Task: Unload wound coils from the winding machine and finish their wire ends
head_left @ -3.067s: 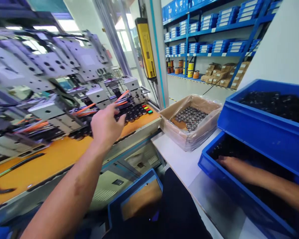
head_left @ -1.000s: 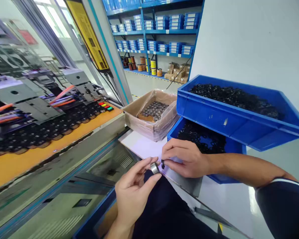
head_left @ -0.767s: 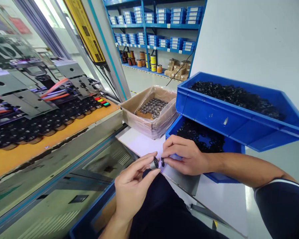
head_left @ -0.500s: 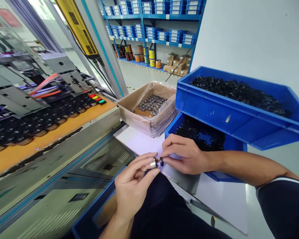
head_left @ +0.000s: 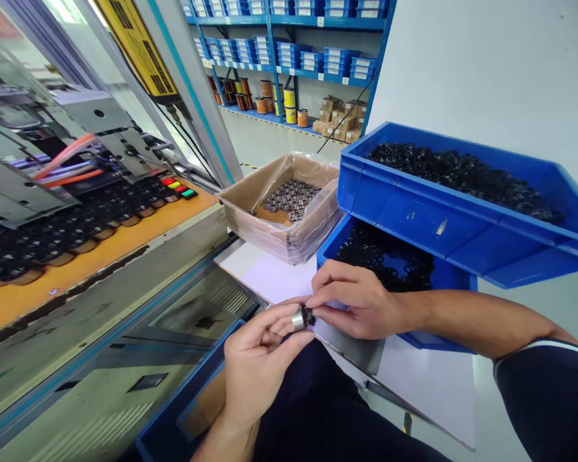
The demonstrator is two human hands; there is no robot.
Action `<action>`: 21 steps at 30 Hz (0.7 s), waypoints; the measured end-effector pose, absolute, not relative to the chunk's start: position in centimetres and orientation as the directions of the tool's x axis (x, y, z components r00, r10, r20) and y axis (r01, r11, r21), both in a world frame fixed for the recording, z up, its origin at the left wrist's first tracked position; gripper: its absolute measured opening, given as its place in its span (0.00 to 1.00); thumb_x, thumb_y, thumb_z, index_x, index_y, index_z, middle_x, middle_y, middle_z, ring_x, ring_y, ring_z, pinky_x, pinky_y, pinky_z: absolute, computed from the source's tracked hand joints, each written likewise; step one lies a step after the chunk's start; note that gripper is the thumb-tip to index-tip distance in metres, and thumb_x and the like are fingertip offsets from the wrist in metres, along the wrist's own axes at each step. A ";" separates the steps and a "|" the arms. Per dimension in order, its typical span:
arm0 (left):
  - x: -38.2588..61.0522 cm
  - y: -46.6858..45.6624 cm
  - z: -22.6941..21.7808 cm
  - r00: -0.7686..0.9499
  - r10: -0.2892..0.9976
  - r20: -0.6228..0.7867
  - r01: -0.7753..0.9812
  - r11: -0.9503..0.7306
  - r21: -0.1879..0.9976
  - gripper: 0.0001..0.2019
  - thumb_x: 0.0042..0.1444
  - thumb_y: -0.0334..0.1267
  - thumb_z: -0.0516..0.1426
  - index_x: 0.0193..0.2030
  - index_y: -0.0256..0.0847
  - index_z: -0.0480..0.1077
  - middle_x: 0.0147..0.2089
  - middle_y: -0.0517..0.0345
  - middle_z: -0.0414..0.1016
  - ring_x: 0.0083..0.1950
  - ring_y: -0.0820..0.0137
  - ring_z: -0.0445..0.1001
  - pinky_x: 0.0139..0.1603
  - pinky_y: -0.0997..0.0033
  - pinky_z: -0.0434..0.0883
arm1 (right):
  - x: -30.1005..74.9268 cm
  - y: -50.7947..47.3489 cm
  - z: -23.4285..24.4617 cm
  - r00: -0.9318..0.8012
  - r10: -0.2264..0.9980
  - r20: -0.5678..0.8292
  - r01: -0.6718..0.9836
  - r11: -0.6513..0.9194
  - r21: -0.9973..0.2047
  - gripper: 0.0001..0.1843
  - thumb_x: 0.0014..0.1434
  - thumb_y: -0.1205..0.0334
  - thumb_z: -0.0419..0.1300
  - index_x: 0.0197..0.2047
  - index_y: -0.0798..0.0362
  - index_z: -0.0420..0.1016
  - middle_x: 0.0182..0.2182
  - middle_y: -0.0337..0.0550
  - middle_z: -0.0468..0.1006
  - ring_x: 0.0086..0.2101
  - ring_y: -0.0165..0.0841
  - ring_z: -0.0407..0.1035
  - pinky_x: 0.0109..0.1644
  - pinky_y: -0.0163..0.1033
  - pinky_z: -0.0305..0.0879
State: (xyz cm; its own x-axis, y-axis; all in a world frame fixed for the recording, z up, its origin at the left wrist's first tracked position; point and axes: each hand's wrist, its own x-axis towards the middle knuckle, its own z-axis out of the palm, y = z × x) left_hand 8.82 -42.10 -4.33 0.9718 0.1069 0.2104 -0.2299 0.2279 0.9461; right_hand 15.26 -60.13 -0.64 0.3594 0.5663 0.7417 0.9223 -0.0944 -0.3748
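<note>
My left hand (head_left: 257, 359) pinches a small silver metal cylinder (head_left: 298, 318) between thumb and fingers, low in the middle of the view. My right hand (head_left: 356, 300) meets it from the right, fingertips pinched on a small black ring (head_left: 311, 316) that touches the end of the cylinder. Both hands hover over the near edge of a white table (head_left: 274, 279), in front of the lower blue bin (head_left: 443, 277) of black rings.
An upper blue bin (head_left: 414, 215) of black rings overhangs the lower one. A plastic-lined cardboard box (head_left: 282, 234) of metal parts stands behind. At left is a machine with an orange deck (head_left: 101, 253) and rows of black parts. An empty blue bin (head_left: 173, 427) sits below.
My left hand came back from the machine and my right hand left the lower bin. Over the last second the black ring has closed the gap and now touches the cylinder.
</note>
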 end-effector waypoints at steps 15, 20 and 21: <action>8.7 -41.9 -3.8 0.965 0.062 0.254 -0.261 0.283 0.923 0.19 0.44 0.23 0.69 0.43 0.45 0.82 0.36 0.57 0.86 0.34 0.71 0.84 0.35 0.84 0.78 | 15.2 -60.1 -0.8 0.168 0.627 0.761 0.984 -0.156 -0.089 0.08 0.67 0.67 0.57 0.48 0.59 0.72 0.37 0.47 0.73 0.34 0.29 0.67 0.34 0.33 0.70; 8.6 -41.8 -3.8 0.969 0.059 0.239 -0.246 0.268 0.932 0.18 0.45 0.25 0.69 0.44 0.45 0.82 0.36 0.56 0.86 0.33 0.70 0.84 0.38 0.80 0.80 | 15.3 -60.1 -0.7 0.157 0.628 0.762 0.987 -0.135 -0.092 0.11 0.67 0.64 0.58 0.49 0.62 0.72 0.38 0.50 0.73 0.36 0.30 0.69 0.38 0.34 0.71; 8.6 -41.8 -3.9 0.970 0.056 0.236 -0.242 0.260 0.935 0.18 0.46 0.25 0.69 0.44 0.45 0.82 0.37 0.56 0.86 0.33 0.70 0.84 0.38 0.80 0.80 | 15.3 -60.1 -0.7 0.158 0.630 0.761 0.987 -0.135 -0.093 0.09 0.67 0.66 0.57 0.49 0.61 0.72 0.37 0.49 0.73 0.35 0.30 0.68 0.37 0.33 0.70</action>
